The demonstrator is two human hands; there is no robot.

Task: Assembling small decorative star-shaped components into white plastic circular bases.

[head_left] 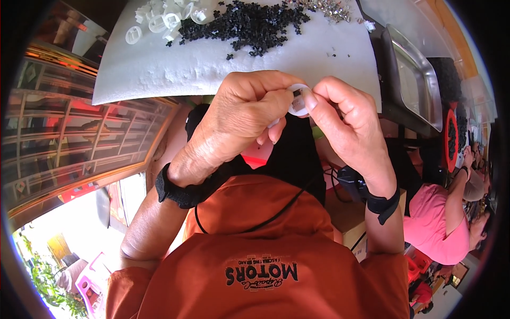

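Between my two hands, just past the near edge of the white-covered table, is a small round white plastic part (299,108) with a dark piece (297,93) set inside it. My left hand (249,103) pinches its left side, thumb and index finger closed. From the right, the thumb and fingers of my right hand (345,114) close on its other rim. Something whitish also shows under my left fingers, too covered to name. Black straps go round both wrists.
On the white foam sheet (223,77) lie a heap of small black parts (255,26), clear round plastic parts (170,18) and a pile of shiny metal bits (332,8). A metal tray (417,74) stands at right. A co-worker in a pink shirt (438,223) sits further right.
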